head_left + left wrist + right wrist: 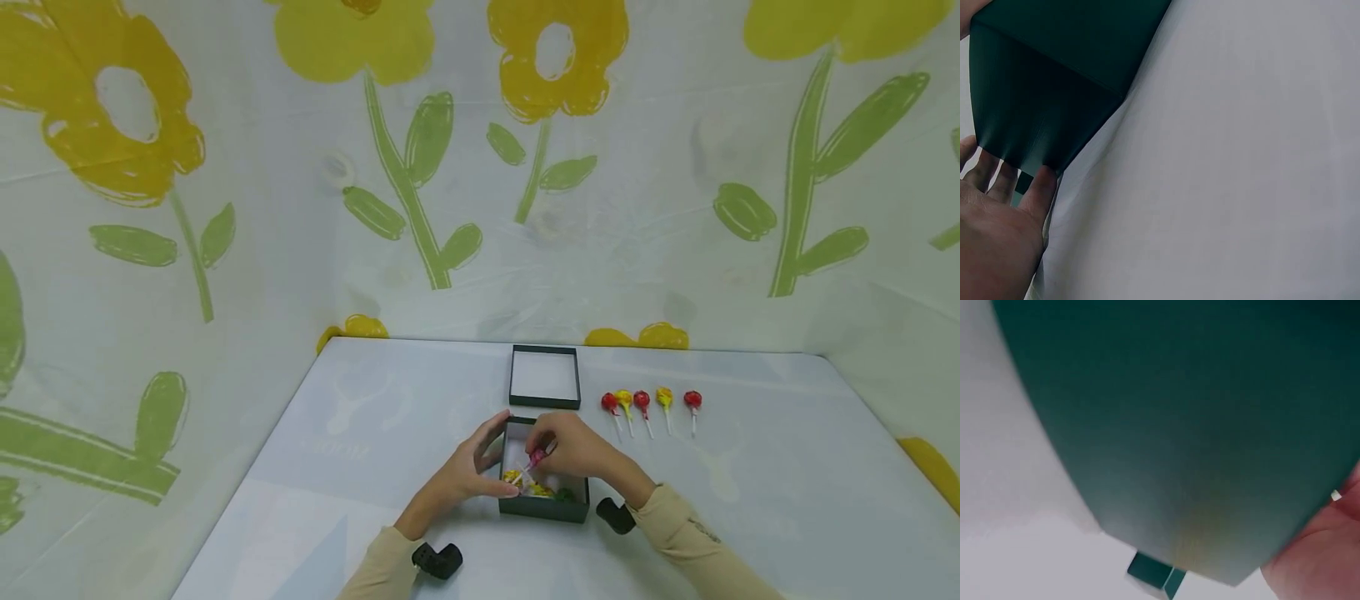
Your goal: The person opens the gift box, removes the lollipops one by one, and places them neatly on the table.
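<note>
A dark green box (543,507) with a pale inside stands on the table near its front. My left hand (463,473) holds it by the left side, thumb along the front corner and fingers at the back corner. Over the box's opening, my right hand (573,446) pinches a pink lollipop (537,457) near its head, its white stick slanting down to the left. Inside lie yellow lollipops (512,477) and a green one (565,495) along the front wall. Dark green box walls fill much of the left wrist view (1047,94) and the right wrist view (1179,425).
Behind the box lies its lid (545,377), white inside up. To the right, several red and yellow lollipops (641,400) form a row, sticks toward me. The white table (360,433) ends at a flower-printed cloth (645,250) at the back.
</note>
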{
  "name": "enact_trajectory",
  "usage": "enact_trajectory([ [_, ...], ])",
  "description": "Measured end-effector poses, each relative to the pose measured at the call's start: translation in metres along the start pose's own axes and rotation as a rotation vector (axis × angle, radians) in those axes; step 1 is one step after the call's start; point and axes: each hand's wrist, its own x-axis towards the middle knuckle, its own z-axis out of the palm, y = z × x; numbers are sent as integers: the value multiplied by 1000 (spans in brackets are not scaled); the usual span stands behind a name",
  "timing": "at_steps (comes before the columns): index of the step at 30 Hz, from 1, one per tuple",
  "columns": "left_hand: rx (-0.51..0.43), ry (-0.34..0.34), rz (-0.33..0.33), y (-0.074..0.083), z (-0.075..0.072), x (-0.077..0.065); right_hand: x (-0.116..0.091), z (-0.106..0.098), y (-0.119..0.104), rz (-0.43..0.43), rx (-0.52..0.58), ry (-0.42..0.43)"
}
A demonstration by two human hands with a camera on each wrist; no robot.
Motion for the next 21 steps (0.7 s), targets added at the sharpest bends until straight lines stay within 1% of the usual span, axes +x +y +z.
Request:
enact_trajectory([
  [5, 12, 3, -14, 0, 1, 0, -6, -9, 2, -71, 28, 28],
  [8, 15, 5, -17, 1, 1, -1, -10, -14, 3, -94, 63, 32],
  [12, 29, 12, -22, 3, 1, -2, -14, -22, 3, -57, 134, 38],
  [15, 44, 17, -31, 1, 0, -1, -18, -30, 4, -30, 161, 52],
  [21, 77, 35, -37, -21, -3, 3, -26, -43, 6, -4, 177, 83],
])
